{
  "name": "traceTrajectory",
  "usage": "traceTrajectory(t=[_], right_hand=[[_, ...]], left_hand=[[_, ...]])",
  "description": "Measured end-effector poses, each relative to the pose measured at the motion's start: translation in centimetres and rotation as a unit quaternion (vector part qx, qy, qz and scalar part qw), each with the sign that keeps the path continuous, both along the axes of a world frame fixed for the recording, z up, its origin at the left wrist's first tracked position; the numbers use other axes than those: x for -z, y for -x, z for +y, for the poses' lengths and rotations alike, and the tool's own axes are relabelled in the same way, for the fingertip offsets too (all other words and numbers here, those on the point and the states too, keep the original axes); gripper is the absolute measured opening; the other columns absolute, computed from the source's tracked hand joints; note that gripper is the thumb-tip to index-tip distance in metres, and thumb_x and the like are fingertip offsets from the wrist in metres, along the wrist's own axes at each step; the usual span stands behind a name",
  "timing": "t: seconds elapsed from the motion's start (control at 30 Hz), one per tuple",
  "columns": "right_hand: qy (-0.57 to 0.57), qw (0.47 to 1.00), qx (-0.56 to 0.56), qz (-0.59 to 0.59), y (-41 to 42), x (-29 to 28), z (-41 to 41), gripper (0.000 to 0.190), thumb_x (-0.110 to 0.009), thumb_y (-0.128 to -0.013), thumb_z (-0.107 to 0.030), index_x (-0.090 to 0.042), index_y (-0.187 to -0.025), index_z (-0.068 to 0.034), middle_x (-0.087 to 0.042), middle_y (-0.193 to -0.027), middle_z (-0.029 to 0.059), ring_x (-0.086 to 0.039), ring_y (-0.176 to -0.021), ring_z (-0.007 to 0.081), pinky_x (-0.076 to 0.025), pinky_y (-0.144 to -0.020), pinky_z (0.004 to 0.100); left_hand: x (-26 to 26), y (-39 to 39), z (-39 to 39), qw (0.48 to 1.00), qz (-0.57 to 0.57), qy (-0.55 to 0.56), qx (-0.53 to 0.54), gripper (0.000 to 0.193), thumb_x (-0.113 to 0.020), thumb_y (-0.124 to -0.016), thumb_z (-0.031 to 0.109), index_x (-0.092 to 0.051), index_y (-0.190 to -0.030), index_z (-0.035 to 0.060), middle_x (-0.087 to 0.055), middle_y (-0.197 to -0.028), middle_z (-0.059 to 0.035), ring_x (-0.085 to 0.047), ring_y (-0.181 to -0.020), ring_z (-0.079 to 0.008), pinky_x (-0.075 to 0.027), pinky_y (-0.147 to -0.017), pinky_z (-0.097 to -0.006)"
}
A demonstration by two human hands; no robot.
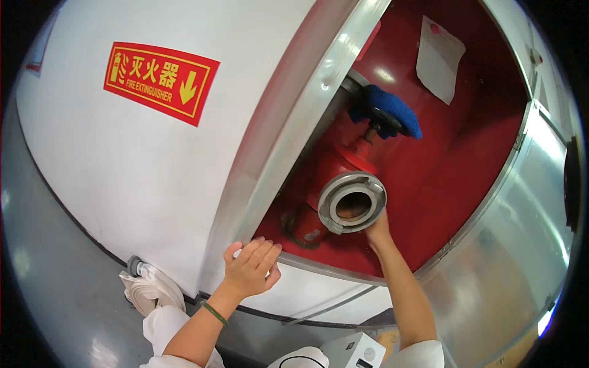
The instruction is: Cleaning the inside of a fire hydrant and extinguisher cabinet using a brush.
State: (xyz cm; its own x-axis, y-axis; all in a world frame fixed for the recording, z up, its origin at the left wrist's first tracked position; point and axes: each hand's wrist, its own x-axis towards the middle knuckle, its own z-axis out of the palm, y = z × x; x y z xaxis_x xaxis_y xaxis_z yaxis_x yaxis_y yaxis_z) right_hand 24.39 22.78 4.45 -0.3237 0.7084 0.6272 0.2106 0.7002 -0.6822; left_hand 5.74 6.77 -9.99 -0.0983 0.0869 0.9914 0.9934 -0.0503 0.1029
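My left hand (252, 267) is at the lower left corner of an open fire hydrant cabinet, fingertips resting at its metal frame (294, 142). A green bangle (214, 313) circles that wrist. My right hand (378, 230) reaches inside, behind the grey metal hose coupling (326, 202); its fingers are hidden there. The coupling sits on the mouth of a red hydrant valve (327, 177), its bore facing me. Above, a blue cloth (395, 110) is draped over the valve's black handwheel (385, 118).
A rolled white fire hose (154, 287) lies on the grey floor (69, 285) at lower left. The metal cabinet door (497, 248) is swung out to the right. A paper tag (439, 60) hangs on the red back panel. A white box (356, 352) stands near my knees.
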Motion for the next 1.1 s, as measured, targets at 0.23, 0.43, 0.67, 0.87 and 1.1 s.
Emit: traceTrajectory(t=[0.23,0.43,0.67,0.87,1.1], right_hand=[[-0.085,0.974,0.138,-0.157,-2.9,-1.2,2.2,0.032,-0.05,-0.086,-0.025,-0.058,-0.071,0.002,-0.055,-0.054,0.0081,-0.056,-0.047,0.0147,-0.043,-0.045,0.0292],[-0.249,0.932,0.029,-0.261,-2.0,-0.4,1.6,0.014,-0.054,-0.078,-0.008,-0.057,-0.072,0.004,-0.059,-0.061,0.0129,-0.061,-0.057,0.016,-0.046,-0.049,0.0311],[0.017,0.996,0.036,-0.079,-1.6,-1.5,2.1,0.013,-0.053,-0.078,-0.012,-0.059,-0.074,0.0,-0.061,-0.065,0.0064,-0.061,-0.06,0.0163,-0.046,-0.05,0.0299],[-0.289,0.95,-0.042,-0.112,-1.0,1.1,2.3,0.015,-0.047,-0.079,0.002,-0.06,-0.086,0.0,-0.063,-0.069,0.0069,-0.061,-0.065,0.018,-0.048,-0.058,0.03],[-0.004,0.961,0.106,-0.255,-3.0,-5.4,-1.5,0.032,-0.047,-0.086,-0.025,-0.059,-0.074,0.002,-0.061,-0.066,0.0131,-0.061,-0.055,0.0209,-0.049,-0.053,0.032]], left_hand=[[0.2,0.1,0.6,1.0,0.023,-0.013,-0.017,0.031,-0.058,-0.067,0.017,-0.059,-0.098,0.0188,-0.054,-0.097,0.0045,-0.051,-0.097,-0.0108,-0.024,-0.093,-0.0357],[0.6,0.3,1.2,0.999,0.024,-0.026,-0.027,0.03,-0.058,-0.068,0.019,-0.059,-0.098,0.019,-0.054,-0.097,0.0047,-0.05,-0.097,-0.0104,-0.024,-0.091,-0.0364],[0.4,0.1,0.5,1.0,0.022,-0.002,-0.004,0.035,-0.058,-0.063,0.013,-0.057,-0.097,0.0185,-0.053,-0.097,0.0023,-0.049,-0.098,-0.0141,-0.021,-0.094,-0.0403],[0.9,0.0,1.3,0.999,0.028,-0.016,-0.027,0.031,-0.058,-0.068,0.018,-0.058,-0.099,0.0205,-0.054,-0.099,0.0053,-0.05,-0.098,-0.0098,-0.023,-0.093,-0.0372],[0.4,0.0,0.7,1.0,0.019,0.006,-0.002,0.03,-0.057,-0.068,0.016,-0.058,-0.097,0.0201,-0.055,-0.099,0.0049,-0.051,-0.097,-0.0106,-0.023,-0.093,-0.0373]])
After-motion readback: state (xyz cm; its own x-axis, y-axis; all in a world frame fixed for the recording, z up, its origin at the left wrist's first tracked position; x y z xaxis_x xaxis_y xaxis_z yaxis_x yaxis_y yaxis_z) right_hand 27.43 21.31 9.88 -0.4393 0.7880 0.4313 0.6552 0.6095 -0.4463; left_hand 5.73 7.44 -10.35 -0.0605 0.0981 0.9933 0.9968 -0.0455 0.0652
